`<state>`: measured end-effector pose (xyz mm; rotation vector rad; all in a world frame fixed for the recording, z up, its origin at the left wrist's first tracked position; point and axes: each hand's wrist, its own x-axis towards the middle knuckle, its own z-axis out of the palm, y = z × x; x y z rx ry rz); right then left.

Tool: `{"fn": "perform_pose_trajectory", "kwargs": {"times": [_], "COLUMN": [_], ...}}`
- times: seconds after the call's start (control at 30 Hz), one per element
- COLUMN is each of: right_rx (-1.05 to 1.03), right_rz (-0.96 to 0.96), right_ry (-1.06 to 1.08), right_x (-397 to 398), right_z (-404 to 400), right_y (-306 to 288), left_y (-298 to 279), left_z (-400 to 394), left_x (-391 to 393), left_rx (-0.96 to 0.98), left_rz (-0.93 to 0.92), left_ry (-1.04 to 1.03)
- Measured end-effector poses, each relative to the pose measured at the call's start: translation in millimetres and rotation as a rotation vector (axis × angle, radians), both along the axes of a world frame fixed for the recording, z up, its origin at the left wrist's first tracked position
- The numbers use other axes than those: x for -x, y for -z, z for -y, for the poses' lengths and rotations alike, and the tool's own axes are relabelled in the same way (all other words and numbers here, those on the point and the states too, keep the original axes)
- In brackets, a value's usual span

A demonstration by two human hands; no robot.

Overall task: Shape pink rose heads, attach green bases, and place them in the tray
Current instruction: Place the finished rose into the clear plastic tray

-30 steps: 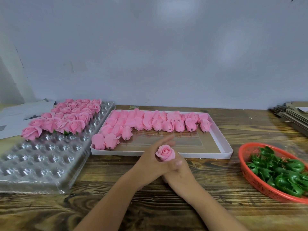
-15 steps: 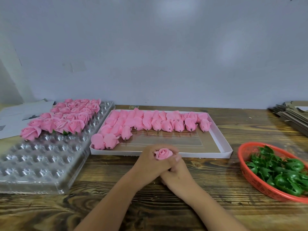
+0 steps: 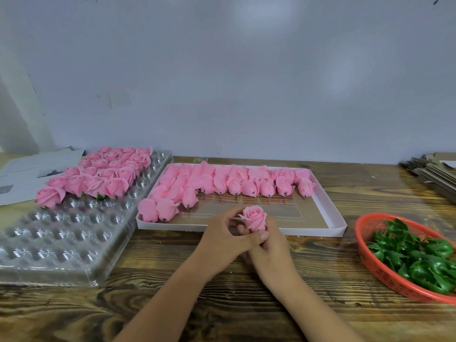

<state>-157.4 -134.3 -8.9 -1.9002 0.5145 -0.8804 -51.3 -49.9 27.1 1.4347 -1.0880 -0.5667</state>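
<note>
between two hands, one pink rose

just in front of the white box [image 3: 338, 230], both hands meet over the wooden table [image 3: 222, 304]. the left hand [image 3: 225, 240] curls its fingers round the near side of a pink rose head [image 3: 254, 217], thumb laid across, and the right hand [image 3: 270, 245] grips it from below, so the bloom stands upright above the knuckles. behind it, unshaped pink buds [image 3: 234, 181] lie in rows along the far part of the box. to the left, a clear plastic tray [image 3: 61, 243] carries finished roses [image 3: 98, 174] in its far cups. at the right, a red basket [image 3: 385, 275] holds green bases [image 3: 419, 255], well apart from the hands.
</note>
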Motion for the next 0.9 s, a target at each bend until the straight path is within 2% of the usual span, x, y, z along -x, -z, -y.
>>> {"fn": "perform_pose_trajectory", "kwargs": {"times": [0.3, 0.4, 0.67, 0.9], "right_rx": [0.045, 0.004, 0.003, 0.032], "right_rz": [-0.049, -0.033, -0.027, -0.110], "right_ry": [-0.021, -0.021, 0.023, 0.024], "right_x": [0.0, -0.8, -0.6, 0.5], "right_z": [3.6, 2.0, 3.2, 2.0], "right_y": [1.3, 0.1, 0.7, 0.5], "left_y": [-1.8, -5.7, -43.7, -50.1], "left_z": [-6.2, -7.6, -43.7, -111.2], "left_x": [-4.4, -7.1, -61.6, -159.8], "left_rx": [-0.053, -0.032, 0.040, -0.097], "left_rz": [0.130, 0.081, 0.133, 0.146], "left_ry": [-0.016, -0.020, -0.354, -0.633]}}
